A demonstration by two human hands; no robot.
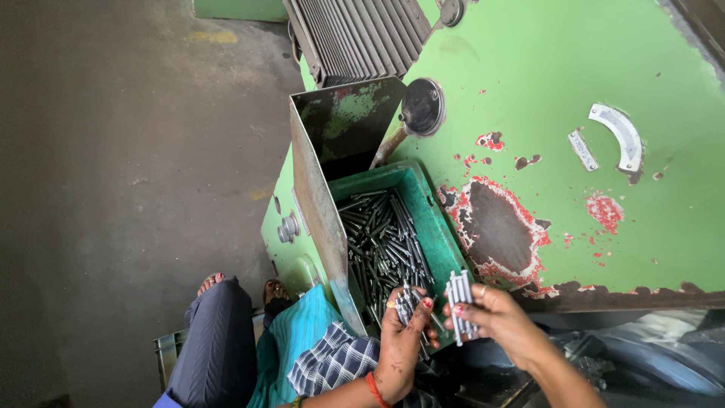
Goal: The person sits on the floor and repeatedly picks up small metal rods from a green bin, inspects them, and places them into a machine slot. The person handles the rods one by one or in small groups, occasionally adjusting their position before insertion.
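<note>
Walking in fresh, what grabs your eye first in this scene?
The big green machine with rusty, red-flaked paint fills the right side. Below its dark metal chute sits a green tray heaped with shiny metal pins. At the bottom, the left hand and right hand each grip a bunch of those pins.

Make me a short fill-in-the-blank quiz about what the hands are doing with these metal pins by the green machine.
1. The right hand holds a bundle of metal pins standing ____.
2. The loose pins lie in a tray coloured ____.
3. The left hand wears an orange band at the ____.
4. The machine panel shows red and rusty patches where the ____ paint has chipped.

Missing words: upright; green; wrist; green
</note>
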